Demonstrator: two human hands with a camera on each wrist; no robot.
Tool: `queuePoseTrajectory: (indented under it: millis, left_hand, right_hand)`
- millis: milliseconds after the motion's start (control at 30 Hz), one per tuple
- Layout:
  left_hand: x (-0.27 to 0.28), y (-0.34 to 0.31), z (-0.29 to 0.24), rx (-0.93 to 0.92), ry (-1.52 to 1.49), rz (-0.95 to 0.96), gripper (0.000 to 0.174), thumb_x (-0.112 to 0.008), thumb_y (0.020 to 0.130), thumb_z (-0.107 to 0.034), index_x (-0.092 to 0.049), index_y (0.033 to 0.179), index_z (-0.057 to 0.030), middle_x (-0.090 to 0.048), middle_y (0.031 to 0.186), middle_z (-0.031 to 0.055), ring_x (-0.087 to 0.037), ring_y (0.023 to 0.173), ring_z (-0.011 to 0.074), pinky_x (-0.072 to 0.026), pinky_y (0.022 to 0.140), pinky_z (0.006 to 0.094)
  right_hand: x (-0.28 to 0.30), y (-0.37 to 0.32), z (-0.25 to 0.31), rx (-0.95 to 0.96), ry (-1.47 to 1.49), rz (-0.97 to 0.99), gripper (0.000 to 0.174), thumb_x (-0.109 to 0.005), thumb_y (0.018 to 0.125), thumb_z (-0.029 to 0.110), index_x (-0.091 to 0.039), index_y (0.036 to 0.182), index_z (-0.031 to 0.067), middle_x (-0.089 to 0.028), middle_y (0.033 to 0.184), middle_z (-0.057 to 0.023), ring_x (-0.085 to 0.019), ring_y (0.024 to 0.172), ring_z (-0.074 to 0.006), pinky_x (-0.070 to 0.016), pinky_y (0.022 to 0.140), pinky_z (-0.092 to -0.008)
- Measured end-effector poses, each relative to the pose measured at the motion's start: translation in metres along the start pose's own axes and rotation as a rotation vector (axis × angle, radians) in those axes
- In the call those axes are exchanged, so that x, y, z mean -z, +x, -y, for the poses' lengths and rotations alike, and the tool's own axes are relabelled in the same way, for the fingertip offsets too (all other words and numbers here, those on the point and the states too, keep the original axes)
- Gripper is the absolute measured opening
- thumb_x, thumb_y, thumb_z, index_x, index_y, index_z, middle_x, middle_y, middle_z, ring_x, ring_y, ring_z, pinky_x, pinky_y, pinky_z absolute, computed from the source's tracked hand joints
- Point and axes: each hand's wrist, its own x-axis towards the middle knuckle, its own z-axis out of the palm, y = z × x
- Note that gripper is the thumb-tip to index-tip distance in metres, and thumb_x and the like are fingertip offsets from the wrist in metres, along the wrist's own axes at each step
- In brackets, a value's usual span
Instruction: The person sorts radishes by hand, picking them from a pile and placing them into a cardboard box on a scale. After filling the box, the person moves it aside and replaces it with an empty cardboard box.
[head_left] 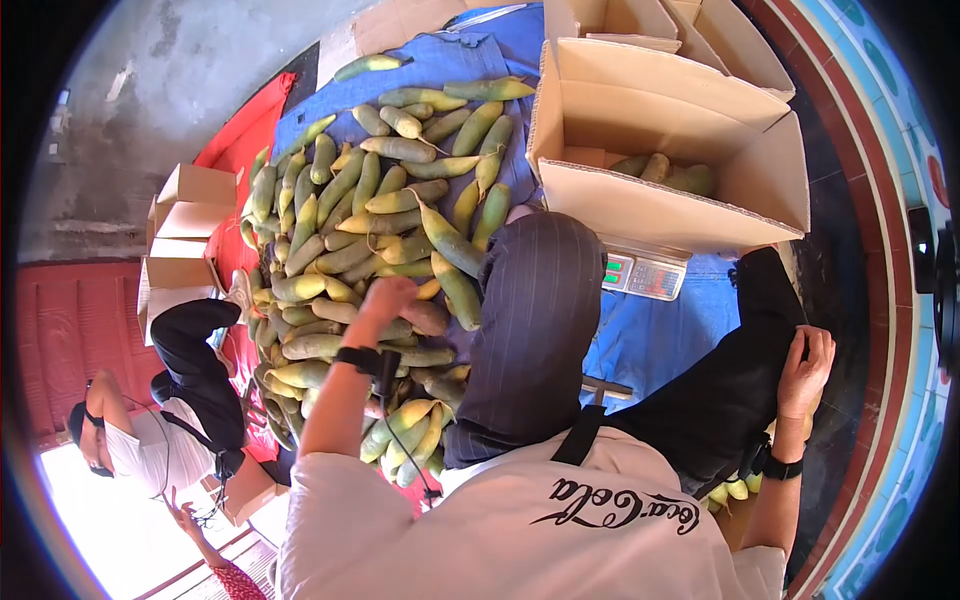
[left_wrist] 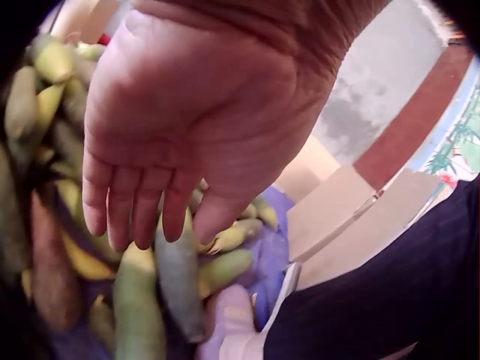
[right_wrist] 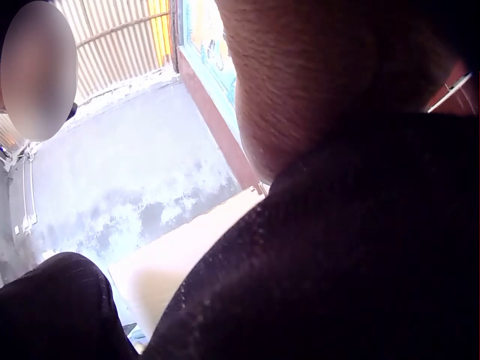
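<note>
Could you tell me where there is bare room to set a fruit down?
Bare blue cloth lies between the scale and the dark trouser leg. The cardboard box is mostly empty beside its few fruits. The fruit pile under the left hand is crowded.

Matt brown cardboard box [head_left: 660,205], smooth-skinned green fruit [head_left: 350,255] (some yellowing), blue woven cloth [head_left: 665,335], rough grey concrete floor [head_left: 150,80]

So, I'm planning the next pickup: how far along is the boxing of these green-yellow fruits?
Barely started, it seems. Done: only a few fruits lie in the open box on the scale. In hand: the left hand reaches, fingers straight, over the pile, holding nothing; the right hand rests on a trouser leg. Left: nearly the whole pile on the blue sheet.
</note>
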Motion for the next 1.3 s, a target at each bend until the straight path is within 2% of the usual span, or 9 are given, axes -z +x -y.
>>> queuePoseTrajectory:
  millis: [167,267,333,433,533,767,1000,1200,1300]
  left_hand:
    - [-0.096,0.034,0.08,0.218,-0.278,0.06,0.027,-0.065,0.082,-0.023,-0.069,0.094,0.0014,-0.067,0.072,0.0094,-0.064,0.064,0.0186,-0.0508,0.057,0.0316]
    - [-0.16,0.085,0.134,0.324,-0.24,0.157,0.04,-0.068,0.078,-0.029,-0.065,0.106,0.0002,-0.068,0.086,0.0128,-0.064,0.066,0.0211,-0.0532,0.056,0.0332]
    - [-0.212,0.12,0.175,0.448,-0.303,-0.041,0.061,-0.071,0.075,-0.032,-0.053,0.123,0.0009,-0.066,0.101,0.015,-0.066,0.073,0.0229,-0.0556,0.057,0.0359]
    - [-0.197,0.088,0.089,0.639,-0.395,-0.026,0.071,-0.077,0.071,-0.03,-0.043,0.125,0.0008,-0.064,0.103,0.0147,-0.066,0.08,0.0261,-0.0572,0.056,0.0384]
    - [-0.233,0.103,0.108,0.695,-0.448,-0.208,0.076,-0.082,0.068,-0.027,-0.037,0.124,-0.0018,-0.062,0.101,0.0132,-0.065,0.077,0.028,-0.0572,0.052,0.0391]
    - [-0.133,0.033,0.1,0.466,-1.184,0.097,0.036,-0.066,0.083,-0.028,-0.055,0.11,-0.0069,-0.057,0.09,0.0068,-0.059,0.076,0.0192,-0.0541,0.06,0.032]
    - [-0.002,-0.093,-0.068,-0.041,-0.757,-0.308,0.047,-0.067,0.081,-0.032,-0.055,0.115,-0.0034,-0.062,0.087,0.006,-0.056,0.062,0.0145,-0.0452,0.054,0.0264]
    - [0.06,-0.109,-0.217,-0.438,-0.422,-0.279,0.064,-0.068,0.079,-0.032,-0.048,0.129,0.0006,-0.061,0.102,0.0067,-0.056,0.079,0.0106,-0.0459,0.061,0.0231]
    - [0.064,-0.086,-0.293,-0.475,-0.352,-0.034,0.058,-0.069,0.08,-0.034,-0.051,0.124,-0.0014,-0.06,0.102,0.004,-0.055,0.082,0.0096,-0.0459,0.061,0.0233]
  right_hand:
    - [-0.004,0.003,0.003,0.009,-0.058,0.015,0.003,-0.056,0.086,0.003,-0.059,0.087,0.0022,-0.059,0.088,-0.0113,-0.056,0.083,-0.0311,-0.0437,0.08,-0.0388]
    - [-0.005,0.007,0.009,0.028,-0.08,0.03,0.003,-0.056,0.086,0.003,-0.058,0.085,0.0022,-0.059,0.087,-0.0114,-0.056,0.083,-0.0314,-0.0436,0.08,-0.0392]
    - [-0.006,0.009,0.01,0.044,-0.097,0.034,0.002,-0.056,0.085,0.003,-0.058,0.085,0.0021,-0.059,0.087,-0.0115,-0.056,0.082,-0.0315,-0.0437,0.079,-0.0392]
    - [-0.008,0.011,0.011,0.052,-0.114,0.048,0.002,-0.056,0.085,0.002,-0.058,0.084,0.002,-0.058,0.086,-0.0117,-0.055,0.082,-0.0317,-0.0437,0.079,-0.0394]
    - [-0.008,0.013,0.014,0.051,-0.117,0.061,0.001,-0.057,0.084,0.002,-0.058,0.084,0.002,-0.058,0.086,-0.0117,-0.055,0.081,-0.0318,-0.0438,0.078,-0.0394]
    - [-0.005,0.02,0.028,0.04,-0.084,0.045,0.003,-0.059,0.082,0.0,-0.058,0.084,0.0021,-0.057,0.085,-0.0124,-0.054,0.082,-0.0322,-0.0438,0.076,-0.0404]
    - [-0.003,0.018,0.024,0.018,-0.023,0.003,0.003,-0.06,0.08,0.0,-0.058,0.082,0.0023,-0.057,0.084,-0.0125,-0.054,0.082,-0.0329,-0.0432,0.074,-0.041]
    - [0.002,0.013,0.023,-0.035,0.015,-0.052,0.006,-0.062,0.076,0.0,-0.059,0.081,0.0024,-0.057,0.084,-0.0121,-0.054,0.082,-0.0337,-0.0437,0.076,-0.0407]
    - [0.003,0.01,0.02,-0.056,0.032,-0.084,0.006,-0.063,0.075,0.001,-0.059,0.079,0.0025,-0.057,0.083,-0.0121,-0.054,0.083,-0.034,-0.0445,0.076,-0.0411]
